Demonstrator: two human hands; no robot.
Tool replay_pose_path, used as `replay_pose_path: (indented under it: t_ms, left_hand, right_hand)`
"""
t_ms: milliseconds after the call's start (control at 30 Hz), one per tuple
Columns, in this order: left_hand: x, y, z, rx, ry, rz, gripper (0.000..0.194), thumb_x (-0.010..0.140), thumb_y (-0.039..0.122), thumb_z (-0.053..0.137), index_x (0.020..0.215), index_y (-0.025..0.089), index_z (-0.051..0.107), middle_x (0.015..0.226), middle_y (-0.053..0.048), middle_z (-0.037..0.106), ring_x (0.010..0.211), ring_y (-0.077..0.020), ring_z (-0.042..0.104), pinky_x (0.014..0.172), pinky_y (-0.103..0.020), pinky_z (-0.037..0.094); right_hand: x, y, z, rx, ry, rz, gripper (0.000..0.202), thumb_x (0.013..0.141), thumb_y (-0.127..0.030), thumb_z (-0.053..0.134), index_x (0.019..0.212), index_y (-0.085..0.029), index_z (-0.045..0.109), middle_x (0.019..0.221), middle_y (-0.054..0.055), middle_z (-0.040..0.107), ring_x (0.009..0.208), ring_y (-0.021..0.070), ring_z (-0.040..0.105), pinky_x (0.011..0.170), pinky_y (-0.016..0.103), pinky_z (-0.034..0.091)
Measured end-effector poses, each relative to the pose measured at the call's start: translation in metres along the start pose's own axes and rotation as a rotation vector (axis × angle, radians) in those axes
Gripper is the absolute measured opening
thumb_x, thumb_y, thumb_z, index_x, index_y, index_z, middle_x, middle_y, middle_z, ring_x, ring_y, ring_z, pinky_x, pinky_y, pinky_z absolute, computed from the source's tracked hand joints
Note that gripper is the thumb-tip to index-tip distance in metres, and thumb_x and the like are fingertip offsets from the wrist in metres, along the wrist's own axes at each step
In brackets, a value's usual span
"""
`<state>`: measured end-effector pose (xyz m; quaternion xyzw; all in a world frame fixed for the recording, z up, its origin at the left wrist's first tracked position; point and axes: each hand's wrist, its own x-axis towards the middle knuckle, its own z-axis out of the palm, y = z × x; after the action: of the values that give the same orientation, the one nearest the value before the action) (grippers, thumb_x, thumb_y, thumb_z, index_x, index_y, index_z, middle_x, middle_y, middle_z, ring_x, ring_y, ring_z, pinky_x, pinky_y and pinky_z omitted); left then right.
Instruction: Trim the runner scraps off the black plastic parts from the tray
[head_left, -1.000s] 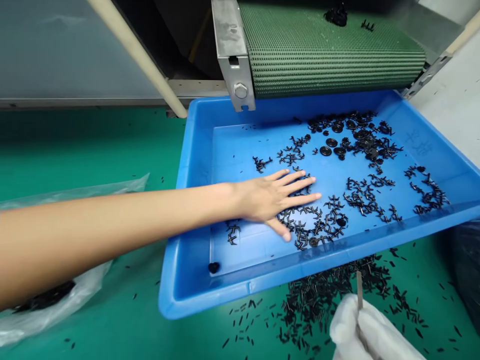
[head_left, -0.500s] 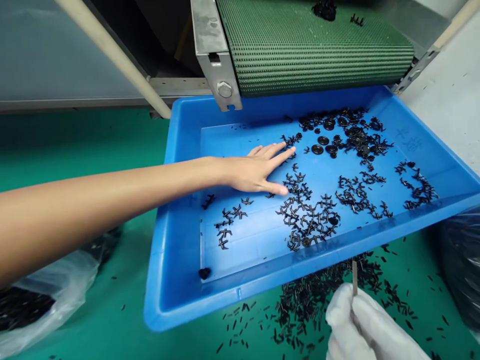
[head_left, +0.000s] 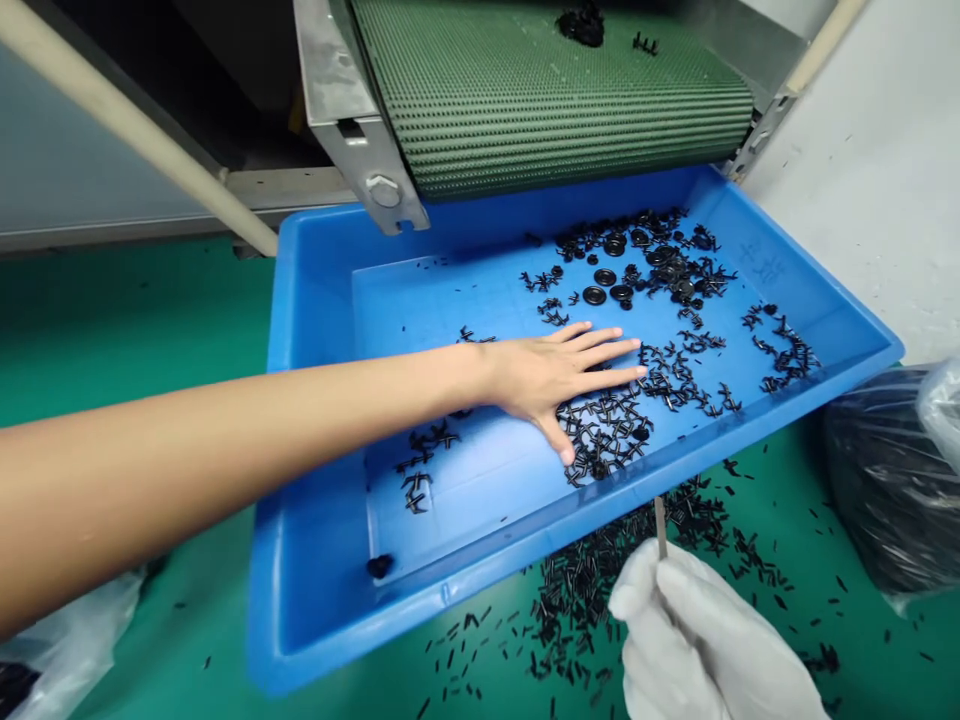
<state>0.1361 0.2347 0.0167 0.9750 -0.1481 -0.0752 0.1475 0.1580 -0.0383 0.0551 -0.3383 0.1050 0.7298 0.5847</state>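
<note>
At the far left, a clear plastic bag (head_left: 52,650) lay crumpled on the green counter (head_left: 135,300). From that side the bare left arm stretched across into the blue tray (head_left: 315,300), and the left hand (head_left: 559,375) lay flat and released, palm down, fingers spread and grasping nothing, resting on the tray floor among small black plastic parts (head_left: 607,435). A dense cluster of these parts sat just under and beside the thumb, toward the tray's near wall; a smaller scatter lay to the left of the wrist, and one dark piece sat alone in the near left corner. Above the tray, a green ribbed conveyor belt (head_left: 540,90) ended over its far edge, carrying a few black pieces. Further right in the tray, round black discs (head_left: 604,285) lay mixed with more tangled parts. Below the tray's near rim, short black bits (head_left: 592,590) were strewn over the counter. There the right hand (head_left: 697,650), in a white glove, was clenched around a thin metal tool (head_left: 661,528) pointing upward. At the far right stood a dark bag (head_left: 885,480).
</note>
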Motion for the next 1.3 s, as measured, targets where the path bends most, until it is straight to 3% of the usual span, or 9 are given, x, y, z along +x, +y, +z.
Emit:
replay_pose_path:
  t_ms: [200, 367, 467, 567, 733, 833, 1067, 1167, 1300]
  left_hand:
    - [0.048, -0.013, -0.01, 0.001, -0.008, 0.143, 0.114, 0.06, 0.074, 0.064, 0.151, 0.02, 0.024, 0.16, -0.011, 0.008, 0.144, -0.0408, 0.006, 0.115, -0.057, 0.008]
    - [0.069, -0.01, -0.012, -0.057, -0.026, 0.236, 0.095, 0.062, 0.068, 0.068, 0.144, 0.029, 0.041, 0.155, -0.004, 0.031, 0.144, -0.035, 0.018, 0.117, -0.051, 0.013]
    - [0.054, -0.011, -0.006, -0.043, 0.019, 0.202, 0.074, 0.077, 0.061, 0.059, 0.139, 0.023, 0.048, 0.15, -0.009, 0.039, 0.142, -0.0315, 0.026, 0.118, -0.048, 0.016]
    - [0.02, -0.015, 0.002, -0.038, 0.105, 0.129, 0.056, 0.088, 0.053, 0.048, 0.132, 0.018, 0.055, 0.142, -0.015, 0.048, 0.138, -0.0298, 0.034, 0.115, -0.045, 0.025]
    - [-0.02, -0.007, 0.007, -0.039, 0.165, -0.042, 0.069, 0.084, 0.06, 0.052, 0.14, 0.021, 0.045, 0.15, -0.016, 0.036, 0.141, -0.0347, 0.025, 0.114, -0.053, 0.025]
    - [-0.008, 0.009, 0.008, -0.045, 0.141, -0.013, 0.068, 0.084, 0.06, 0.052, 0.142, 0.026, 0.043, 0.154, -0.01, 0.03, 0.144, -0.0348, 0.015, 0.115, -0.056, 0.017]
    - [0.037, 0.03, 0.013, -0.092, 0.167, 0.119, 0.052, 0.09, 0.05, 0.048, 0.132, 0.022, 0.054, 0.144, -0.009, 0.048, 0.14, -0.0288, 0.029, 0.114, -0.052, 0.017]
    - [0.034, 0.025, 0.017, -0.073, 0.196, 0.143, 0.037, 0.092, 0.039, 0.045, 0.12, 0.02, 0.062, 0.136, -0.01, 0.056, 0.135, -0.0267, 0.038, 0.113, -0.049, 0.023]
    - [0.009, 0.011, 0.015, -0.09, 0.273, 0.037, 0.036, 0.093, 0.035, 0.042, 0.117, 0.018, 0.063, 0.129, -0.013, 0.06, 0.128, -0.0252, 0.046, 0.11, -0.046, 0.03]
  right_hand:
    - [0.004, -0.001, -0.003, -0.047, -0.093, -0.004, 0.03, 0.085, -0.046, 0.064, 0.085, -0.016, 0.069, 0.047, -0.009, 0.032, 0.041, 0.0025, 0.025, 0.042, 0.015, 0.023]
    - [0.005, 0.002, -0.003, -0.073, -0.101, -0.042, 0.031, 0.085, -0.045, 0.064, 0.083, -0.015, 0.069, 0.045, -0.009, 0.03, 0.04, 0.0026, 0.023, 0.039, 0.014, 0.021]
    - [0.005, 0.004, -0.004, -0.106, -0.087, -0.032, 0.034, 0.084, -0.048, 0.064, 0.083, -0.015, 0.068, 0.044, -0.01, 0.028, 0.038, 0.0027, 0.022, 0.038, 0.014, 0.02]
    - [0.005, 0.004, -0.003, -0.127, -0.08, -0.015, 0.037, 0.081, -0.051, 0.066, 0.083, -0.014, 0.067, 0.044, -0.01, 0.029, 0.038, 0.0024, 0.023, 0.038, 0.014, 0.021]
    - [0.001, 0.004, 0.0, -0.124, -0.091, 0.025, 0.04, 0.077, -0.054, 0.069, 0.081, -0.014, 0.066, 0.041, -0.011, 0.028, 0.036, 0.002, 0.023, 0.038, 0.014, 0.021]
    - [-0.001, 0.006, 0.001, -0.124, -0.079, 0.022, 0.04, 0.076, -0.054, 0.069, 0.081, -0.014, 0.066, 0.042, -0.011, 0.029, 0.036, 0.0018, 0.024, 0.038, 0.014, 0.021]
    - [0.001, 0.004, 0.007, -0.219, -0.093, 0.048, 0.044, 0.071, -0.058, 0.072, 0.076, -0.015, 0.062, 0.037, -0.013, 0.026, 0.033, 0.0017, 0.022, 0.035, 0.014, 0.02]
    - [0.001, 0.001, 0.009, -0.23, -0.073, 0.052, 0.045, 0.07, -0.059, 0.073, 0.076, -0.015, 0.061, 0.037, -0.013, 0.024, 0.033, 0.0017, 0.02, 0.036, 0.014, 0.019]
    - [0.0, 0.001, 0.006, -0.228, -0.08, 0.075, 0.046, 0.071, -0.059, 0.071, 0.077, -0.015, 0.062, 0.039, -0.013, 0.021, 0.035, 0.0021, 0.018, 0.037, 0.015, 0.018]
